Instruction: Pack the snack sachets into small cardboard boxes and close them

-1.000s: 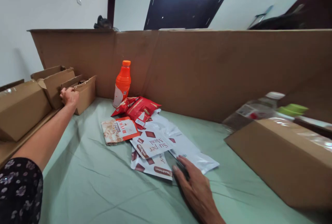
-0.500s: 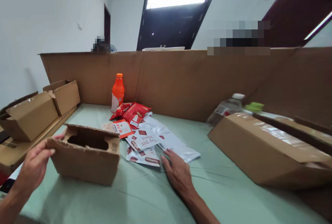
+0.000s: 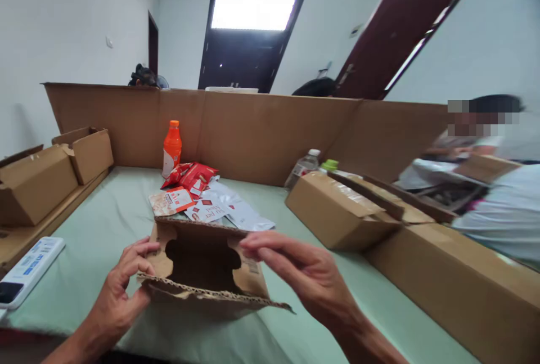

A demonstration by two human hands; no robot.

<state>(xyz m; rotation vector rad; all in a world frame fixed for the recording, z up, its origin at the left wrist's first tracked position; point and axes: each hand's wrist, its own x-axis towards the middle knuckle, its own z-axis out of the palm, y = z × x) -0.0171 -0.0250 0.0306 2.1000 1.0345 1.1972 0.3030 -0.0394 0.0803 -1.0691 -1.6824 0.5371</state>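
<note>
A small cardboard box (image 3: pixel 211 305) with an open top stands on the green cloth in front of me, tilted so that its dark inside shows. My left hand (image 3: pixel 124 282) grips its left end, fingers over the side and thumb at the near edge. At the far right corner, my right hand (image 3: pixel 301 268) has thumb and fingertips drawn together on the rim. Just beyond the box lie white printed pouches (image 3: pixel 248 211), an orange and white packet (image 3: pixel 171 201) and red packets (image 3: pixel 196 175). An orange bottle (image 3: pixel 171 147) stands upright behind them.
Open cardboard boxes (image 3: pixel 40 187) line the left side; more boxes (image 3: pixel 455 279) line the right. A white power strip (image 3: pixel 34 268) lies at front left. A clear bottle (image 3: pixel 304 167) and green cap (image 3: pixel 329 165) sit behind the right boxes. A cardboard wall (image 3: pixel 253 133) closes the back; people are beyond.
The box has come nearer and to the right, tipping its opening towards me. My right hand has left the pouches and come to the box's right corner. The view has turned right.
</note>
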